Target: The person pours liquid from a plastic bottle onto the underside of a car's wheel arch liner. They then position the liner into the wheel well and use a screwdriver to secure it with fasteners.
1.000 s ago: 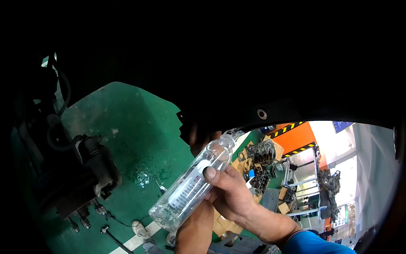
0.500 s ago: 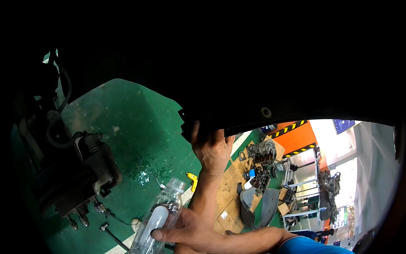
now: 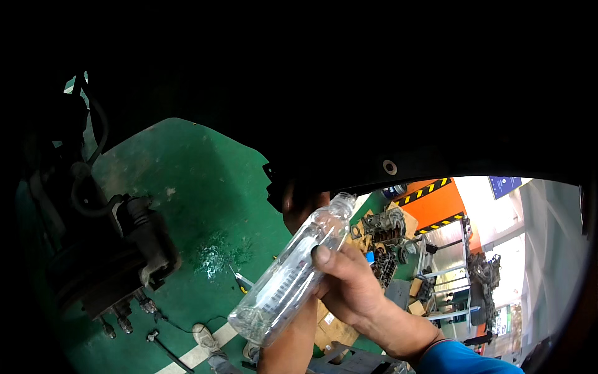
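A clear plastic bottle point(image 3: 274, 290) lies slantwise in my right hand point(image 3: 352, 280), its neck up toward the dark panel's lower edge. The fingers of that hand wrap round the bottle, the thumb pressed on its upper side. Behind the bottle, my left hand point(image 3: 298, 210) reaches up to the edge of the dark panel point(image 3: 390, 167). Its fingers curl at that edge, partly lost in shadow and partly covered by the bottle. At the left hangs a wheel hub and brake assembly point(image 3: 146, 243) with bolts sticking out below.
On the green floor point(image 3: 187, 206) are a wet patch point(image 3: 218, 252), a yellow-and-black hand tool point(image 3: 242, 282) and a dark bar point(image 3: 168, 350). A shoe point(image 3: 204, 335) shows near the white line. Engine parts point(image 3: 385, 227) lie on cardboard at right, beside a metal rack point(image 3: 448, 274).
My right hand has carried the bottle up and to the right, now overlapping my left hand and forearm. The left hand stays near the panel edge, slightly further left.
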{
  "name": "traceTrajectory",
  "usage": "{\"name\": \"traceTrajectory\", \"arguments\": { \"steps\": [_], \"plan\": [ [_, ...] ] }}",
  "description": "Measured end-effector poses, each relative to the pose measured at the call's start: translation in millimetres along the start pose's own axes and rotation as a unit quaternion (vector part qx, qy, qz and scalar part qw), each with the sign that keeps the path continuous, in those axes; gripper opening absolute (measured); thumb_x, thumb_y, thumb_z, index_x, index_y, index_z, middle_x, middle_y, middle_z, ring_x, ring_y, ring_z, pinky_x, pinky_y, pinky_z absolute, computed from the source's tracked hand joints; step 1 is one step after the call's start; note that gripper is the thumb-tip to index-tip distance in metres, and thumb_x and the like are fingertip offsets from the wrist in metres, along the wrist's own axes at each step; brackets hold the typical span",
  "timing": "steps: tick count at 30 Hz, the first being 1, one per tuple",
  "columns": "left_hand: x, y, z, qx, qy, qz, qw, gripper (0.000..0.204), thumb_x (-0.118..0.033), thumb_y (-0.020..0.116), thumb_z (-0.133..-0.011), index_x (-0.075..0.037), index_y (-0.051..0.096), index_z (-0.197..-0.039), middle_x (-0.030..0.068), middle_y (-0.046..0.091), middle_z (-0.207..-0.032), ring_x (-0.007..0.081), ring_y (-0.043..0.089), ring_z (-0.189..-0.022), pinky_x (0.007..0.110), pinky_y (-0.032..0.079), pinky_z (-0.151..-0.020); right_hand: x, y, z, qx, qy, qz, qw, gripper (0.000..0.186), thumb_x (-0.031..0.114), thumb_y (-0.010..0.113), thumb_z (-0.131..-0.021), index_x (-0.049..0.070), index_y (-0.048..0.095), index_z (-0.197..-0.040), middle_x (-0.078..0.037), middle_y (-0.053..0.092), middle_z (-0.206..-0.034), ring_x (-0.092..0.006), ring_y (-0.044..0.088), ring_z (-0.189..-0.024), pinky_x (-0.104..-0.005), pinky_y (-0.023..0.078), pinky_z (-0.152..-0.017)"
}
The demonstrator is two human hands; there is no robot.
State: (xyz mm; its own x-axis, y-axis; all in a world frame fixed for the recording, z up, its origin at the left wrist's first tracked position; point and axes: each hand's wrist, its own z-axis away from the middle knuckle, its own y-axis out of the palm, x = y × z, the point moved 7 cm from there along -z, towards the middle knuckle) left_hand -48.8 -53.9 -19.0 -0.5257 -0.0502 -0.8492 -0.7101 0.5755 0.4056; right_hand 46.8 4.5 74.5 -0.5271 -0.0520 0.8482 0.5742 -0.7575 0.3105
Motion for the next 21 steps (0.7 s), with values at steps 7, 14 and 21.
{"name": "traceTrajectory", "arguments": {
  "steps": [7, 14, 21],
  "plan": [
    [-68, -6, -5, -0.011, 0.144, -0.315, 0.938, 0.055, -0.027, 0.081, -0.071, -0.009, 0.062, -0.120, 0.0136, 0.068, -0.112, 0.0315, 0.063, -0.106, 0.047, 0.040, -0.104, -51, 9, 8, 0.039, 0.074, 0.034, 0.996, 0.046, 0.012, 0.073, -0.085, -0.001, 0.049, -0.123, -0.010, 0.063, -0.112, -0.0192, 0.061, -0.103, -0.0347, 0.048, -0.095],
    [-72, -8, -7, -0.078, 0.187, -0.290, 0.935, 0.048, -0.022, 0.082, -0.071, -0.006, 0.065, -0.113, 0.0116, 0.072, -0.094, 0.0297, 0.068, -0.090, 0.047, 0.041, -0.103, -79, 33, 24, 0.120, 0.050, 0.159, 0.979, 0.054, 0.018, 0.080, -0.083, 0.000, 0.046, -0.120, -0.003, 0.060, -0.102, -0.0112, 0.058, -0.096, -0.0286, 0.048, -0.085],
    [-70, -7, -5, -0.083, 0.184, -0.298, 0.933, 0.047, -0.024, 0.081, -0.074, -0.006, 0.065, -0.114, 0.0117, 0.072, -0.095, 0.0281, 0.069, -0.090, 0.046, 0.041, -0.104, -100, 42, 32, 0.152, 0.120, 0.097, 0.976, 0.061, 0.025, 0.080, -0.083, 0.000, 0.044, -0.125, -0.004, 0.061, -0.101, -0.0119, 0.058, -0.093, -0.0276, 0.049, -0.081]
  ]
}}
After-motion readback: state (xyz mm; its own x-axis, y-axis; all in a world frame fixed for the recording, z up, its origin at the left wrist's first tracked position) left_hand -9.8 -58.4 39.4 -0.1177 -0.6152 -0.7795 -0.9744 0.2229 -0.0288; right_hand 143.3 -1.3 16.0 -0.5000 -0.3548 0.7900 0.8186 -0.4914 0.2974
